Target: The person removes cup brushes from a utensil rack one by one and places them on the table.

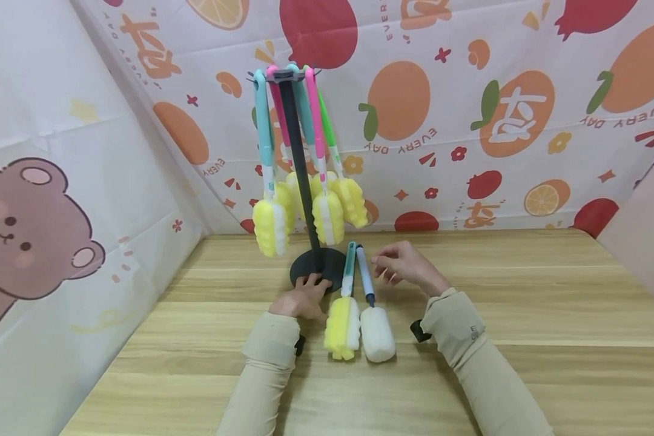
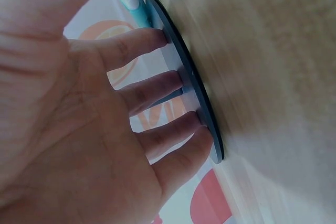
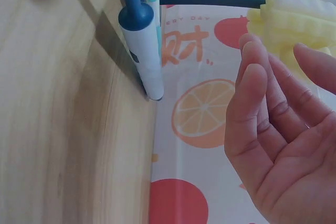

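a person's left hand [image 1: 302,298] rests spread fingers on a black stand base [image 1: 333,266], center frame, as the relaxed, empty right hand [image 1: 406,264] hovers beside a white-sponge bottle brush [image 1: 378,336], lower center; likely light, soft-headed, best gripped by its stiff, smooth handle [image 1: 364,270].

Bright, diffuse light casts soft shadows on the table [image 1: 545,303].

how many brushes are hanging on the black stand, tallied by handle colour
teal-handled brushes: 2
pink-handled brushes: 2
green-handled brush: 1
total visible hanging on the black stand: 5
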`<control>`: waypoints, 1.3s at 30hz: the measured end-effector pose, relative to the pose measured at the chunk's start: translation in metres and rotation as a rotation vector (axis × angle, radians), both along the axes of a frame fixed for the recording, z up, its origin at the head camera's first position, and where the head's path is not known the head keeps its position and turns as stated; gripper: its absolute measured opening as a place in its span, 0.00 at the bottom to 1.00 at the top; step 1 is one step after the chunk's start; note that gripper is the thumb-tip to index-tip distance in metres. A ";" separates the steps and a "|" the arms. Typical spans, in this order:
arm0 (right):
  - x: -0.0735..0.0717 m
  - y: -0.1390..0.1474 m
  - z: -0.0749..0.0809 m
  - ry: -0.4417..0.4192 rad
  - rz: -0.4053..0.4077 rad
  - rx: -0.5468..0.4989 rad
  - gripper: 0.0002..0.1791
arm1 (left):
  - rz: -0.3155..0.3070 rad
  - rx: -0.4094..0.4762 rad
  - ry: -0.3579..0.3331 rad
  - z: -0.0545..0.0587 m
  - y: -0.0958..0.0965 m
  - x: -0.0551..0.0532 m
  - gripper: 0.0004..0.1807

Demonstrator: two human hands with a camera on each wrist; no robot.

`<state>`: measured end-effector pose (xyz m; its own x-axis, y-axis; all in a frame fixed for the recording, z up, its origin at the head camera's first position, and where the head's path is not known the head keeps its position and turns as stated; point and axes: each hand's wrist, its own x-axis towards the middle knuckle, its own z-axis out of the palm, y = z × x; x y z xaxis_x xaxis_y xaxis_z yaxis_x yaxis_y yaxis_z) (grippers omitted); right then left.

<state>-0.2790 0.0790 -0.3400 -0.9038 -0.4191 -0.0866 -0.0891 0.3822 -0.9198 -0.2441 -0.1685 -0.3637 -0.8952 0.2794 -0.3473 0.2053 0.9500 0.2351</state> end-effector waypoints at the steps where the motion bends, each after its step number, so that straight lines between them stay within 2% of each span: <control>1: 0.000 0.000 0.001 0.000 -0.002 -0.005 0.16 | 0.002 -0.002 0.001 0.000 0.000 0.000 0.46; 14: 0.002 -0.004 0.010 0.039 -0.044 -0.045 0.12 | 0.007 -0.008 -0.004 0.000 -0.001 0.001 0.46; 22: 0.003 -0.005 0.019 0.107 -0.080 -0.049 0.12 | 0.005 -0.004 -0.006 -0.001 -0.001 0.001 0.46; 39: 0.004 -0.011 0.041 0.177 -0.164 -0.101 0.14 | 0.016 0.003 -0.007 -0.003 -0.001 0.000 0.47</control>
